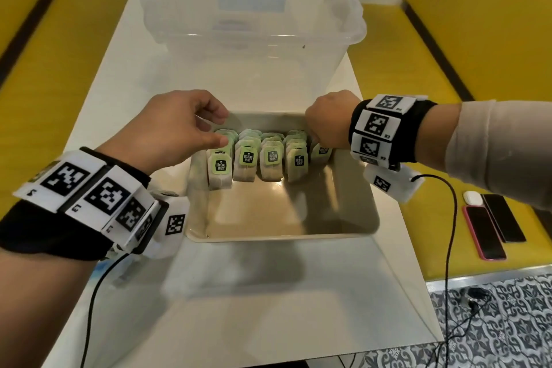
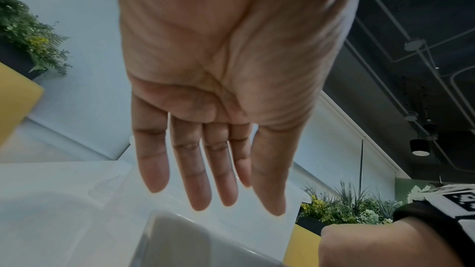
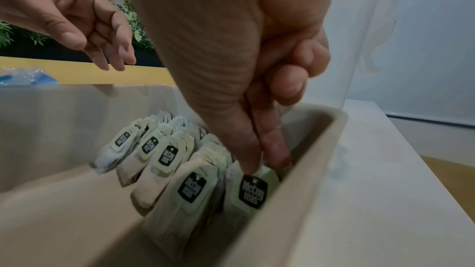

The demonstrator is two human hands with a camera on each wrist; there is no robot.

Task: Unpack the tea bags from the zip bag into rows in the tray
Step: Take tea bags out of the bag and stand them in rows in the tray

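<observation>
A beige tray (image 1: 286, 237) sits mid-table. Several rows of tea bags (image 1: 258, 158) with green tags stand on edge at its far end. My right hand (image 3: 262, 163) reaches down into the far right corner, thumb and forefinger pinching a tea bag (image 3: 253, 192) in the rightmost row against the tray wall (image 3: 308, 159). My left hand (image 1: 221, 128) hovers over the leftmost row, fingers relaxed and holding nothing; its palm (image 2: 218, 196) shows bare. The clear zip bag (image 3: 25, 77) with blue print lies left of the tray, mostly hidden under my left wrist in the head view.
A big clear plastic bin (image 1: 254, 39) stands right behind the tray on the white table (image 1: 268, 308). Yellow benches flank the table. A pink-edged phone (image 1: 484, 233), a black phone (image 1: 504, 218) and a white case (image 1: 472, 198) lie on the right bench. Wrist cables trail down.
</observation>
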